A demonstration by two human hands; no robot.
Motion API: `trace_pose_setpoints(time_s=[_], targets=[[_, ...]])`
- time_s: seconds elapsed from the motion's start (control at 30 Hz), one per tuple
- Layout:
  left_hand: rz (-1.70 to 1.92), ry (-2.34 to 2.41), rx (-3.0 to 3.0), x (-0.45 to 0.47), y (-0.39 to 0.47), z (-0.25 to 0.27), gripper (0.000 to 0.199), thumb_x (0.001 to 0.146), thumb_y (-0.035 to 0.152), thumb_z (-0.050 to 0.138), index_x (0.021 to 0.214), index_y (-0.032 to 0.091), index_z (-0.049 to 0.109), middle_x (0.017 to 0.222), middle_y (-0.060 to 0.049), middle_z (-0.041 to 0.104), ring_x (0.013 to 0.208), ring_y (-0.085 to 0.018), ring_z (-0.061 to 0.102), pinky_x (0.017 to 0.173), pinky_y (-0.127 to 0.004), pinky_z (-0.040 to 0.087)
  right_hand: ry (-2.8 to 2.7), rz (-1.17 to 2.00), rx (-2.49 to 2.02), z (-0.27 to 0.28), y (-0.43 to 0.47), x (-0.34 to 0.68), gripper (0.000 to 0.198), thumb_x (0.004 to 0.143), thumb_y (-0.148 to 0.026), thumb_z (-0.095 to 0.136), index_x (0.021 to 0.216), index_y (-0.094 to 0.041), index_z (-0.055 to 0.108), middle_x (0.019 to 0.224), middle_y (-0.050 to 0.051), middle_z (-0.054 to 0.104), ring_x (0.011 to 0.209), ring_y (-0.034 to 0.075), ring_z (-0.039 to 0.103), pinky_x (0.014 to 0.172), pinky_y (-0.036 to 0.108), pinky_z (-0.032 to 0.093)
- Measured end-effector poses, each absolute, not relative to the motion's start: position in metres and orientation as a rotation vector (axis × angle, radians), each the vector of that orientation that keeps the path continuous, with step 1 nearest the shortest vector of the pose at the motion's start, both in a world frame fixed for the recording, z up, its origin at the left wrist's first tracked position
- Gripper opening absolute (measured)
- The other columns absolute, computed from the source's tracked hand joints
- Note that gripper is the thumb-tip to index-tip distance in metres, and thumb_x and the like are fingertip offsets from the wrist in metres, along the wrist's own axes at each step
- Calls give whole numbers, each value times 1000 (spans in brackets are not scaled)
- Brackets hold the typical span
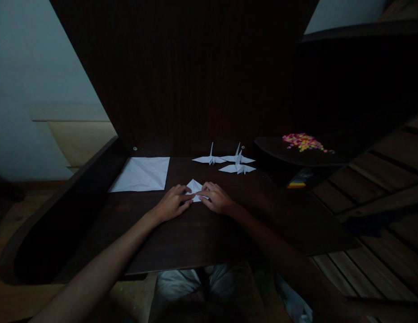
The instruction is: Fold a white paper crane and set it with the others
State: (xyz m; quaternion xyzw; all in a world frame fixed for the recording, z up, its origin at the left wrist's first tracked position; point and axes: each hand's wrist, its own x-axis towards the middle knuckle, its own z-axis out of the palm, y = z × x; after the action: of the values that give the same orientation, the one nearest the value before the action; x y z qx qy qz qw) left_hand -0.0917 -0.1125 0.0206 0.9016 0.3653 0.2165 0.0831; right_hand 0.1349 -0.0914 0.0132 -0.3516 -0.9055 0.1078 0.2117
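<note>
A small white folded paper (pixel 193 184) lies on the dark wooden desk, one corner pointing away from me. My left hand (pixel 175 202) holds its left side, with thumb and fingertips on the paper. From the other side my right hand (pixel 218 199) grips the right part, its fingers bent and pressing down. The two index fingers nearly meet over the middle, so part of the folds is hidden. Behind it stand three white origami cranes: one on the left (pixel 210 159), one at the back right (pixel 233 158) and one nearer me (pixel 236 168).
A creased white paper sheet (pixel 141 175) lies flat at the desk's left. On the right, a raised corner shelf (pixel 274 150) bears a heap of small colourful pieces (pixel 303 141). Below it is a yellow-orange item (pixel 296 185). A dark side panel (pixel 70 206) borders the desk's left end.
</note>
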Motion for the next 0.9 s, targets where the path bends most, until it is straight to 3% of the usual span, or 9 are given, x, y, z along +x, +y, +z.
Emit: trace_pose_setpoints(time_s=[0.17,0.47,0.77,0.9], targets=[[677,1102,2649,-92,-110,16,31,90,29,53,118,23,65,126,-11,59,115,-26,53,99,-46,43,-2561,281,-1008,13,-92,134,26,92,-24,51,111,-19,68,134,12,52,106,25,49,92,44,41],[689,1074,2588,-92,-108,14,33,91,30,52,120,18,62,127,-10,62,120,-23,55,103,-42,44,-2705,193,-1060,17,-95,130,28,95,-24,43,114,-19,63,142,9,49,100,25,52,86,44,40],[716,1137,2507,-91,-107,18,39,89,35,54,124,17,55,120,-11,65,110,-24,61,97,-39,49,-2642,274,-1068,18,-96,126,26,90,-19,46,113,-17,58,143,14,46,113,28,52,95,48,37],[751,1178,2552,-88,-104,15,33,88,35,55,115,16,59,129,-13,58,119,-27,52,103,-46,43,-2596,329,-1076,17,-96,124,26,87,-16,47,110,-17,56,147,14,40,120,28,50,100,48,36]])
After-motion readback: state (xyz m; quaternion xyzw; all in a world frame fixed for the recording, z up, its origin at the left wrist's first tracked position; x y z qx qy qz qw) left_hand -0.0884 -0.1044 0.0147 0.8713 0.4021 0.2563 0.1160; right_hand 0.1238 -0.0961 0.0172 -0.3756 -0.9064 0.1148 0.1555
